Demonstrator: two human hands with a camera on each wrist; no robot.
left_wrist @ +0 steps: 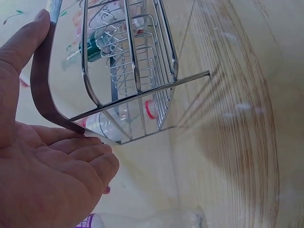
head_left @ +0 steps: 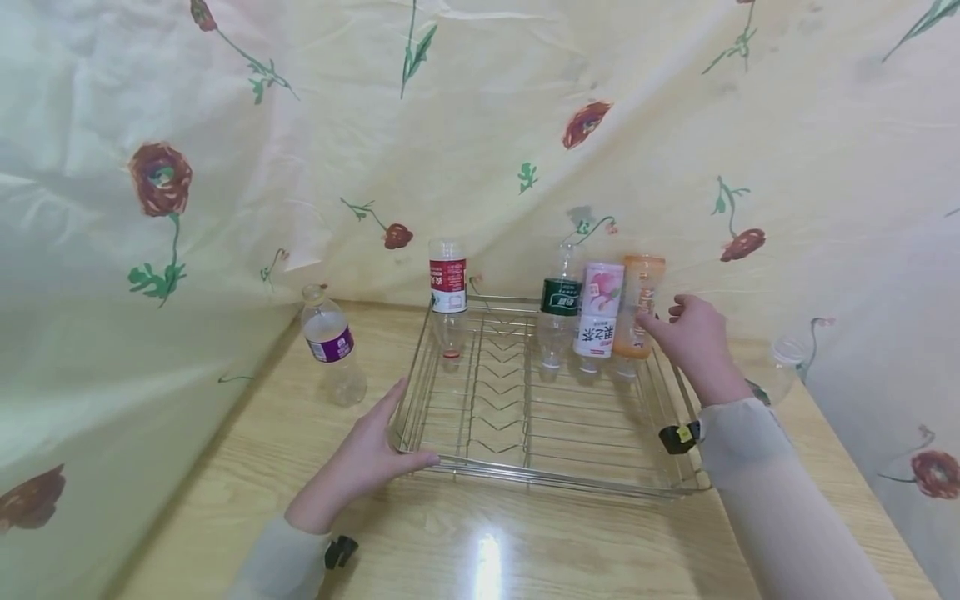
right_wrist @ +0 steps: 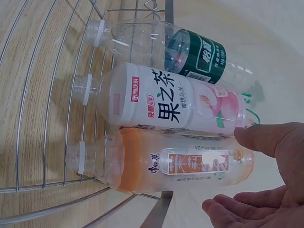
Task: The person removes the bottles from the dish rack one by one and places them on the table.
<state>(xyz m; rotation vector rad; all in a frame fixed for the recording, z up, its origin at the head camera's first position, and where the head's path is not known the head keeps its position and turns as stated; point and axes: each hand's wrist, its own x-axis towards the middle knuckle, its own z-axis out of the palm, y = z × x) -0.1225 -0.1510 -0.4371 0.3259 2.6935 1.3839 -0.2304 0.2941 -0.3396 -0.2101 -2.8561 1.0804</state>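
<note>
Just left of the nearer right hand (head_left: 697, 333), its grip apart, the orange-labelled plastic bottle (head_left: 632, 302) stands neck-down in the wire rack (head_left: 555, 477); the left hand (head_left: 363, 450), also spread, touches the rack's corner.

seeing a pale cloth (head_left: 465, 150) hung up behind a light wood table (head_left: 240, 450) and down along both sides of it. pretty wrinkly near the top, kinda yellowish in the middle, whiter toward the upper left. printed all over with red flowers and green stems: one big flower (head_left: 161, 179) on the left, a slimmer bud (head_left: 587, 125) around upper middle, another round bloom (head_left: 936, 475) low on the right. also spotting a bright streak of glare (head_left: 488, 567) by the near edge of the view, plus curvy streaky grain (left_wrist: 247, 128) in the left wrist view.
</note>
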